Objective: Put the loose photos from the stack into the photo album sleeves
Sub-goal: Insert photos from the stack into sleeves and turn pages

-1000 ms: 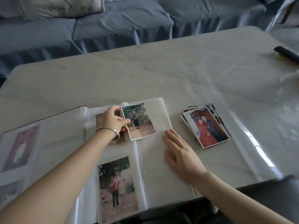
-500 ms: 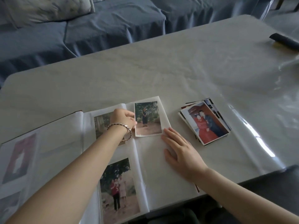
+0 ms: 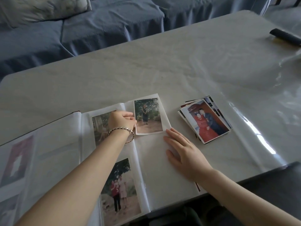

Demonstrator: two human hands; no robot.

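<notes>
An open photo album (image 3: 156, 168) lies at the table's near edge. My left hand (image 3: 122, 120) pinches the left edge of a photo of a standing figure in black (image 3: 148, 115), which lies upright in the upper part of the album's right page. My right hand (image 3: 184, 152) rests flat on the blank right page just below that photo. The stack of loose photos (image 3: 206, 119) sits right of the album, topped by a picture of two people in red and blue. Two photos (image 3: 120, 186) sit in sleeves on the page to the left.
The pale table (image 3: 146, 66) carries a glossy clear cover sheet (image 3: 260, 128) across its right side. A black object (image 3: 285, 36) lies at the far right corner. A blue-covered sofa (image 3: 97, 22) with a cushion stands behind the table.
My left hand has slid the photo to the right and straightened it, from tilted over the page fold to upright on the right page. My right hand stays flat on the page.
</notes>
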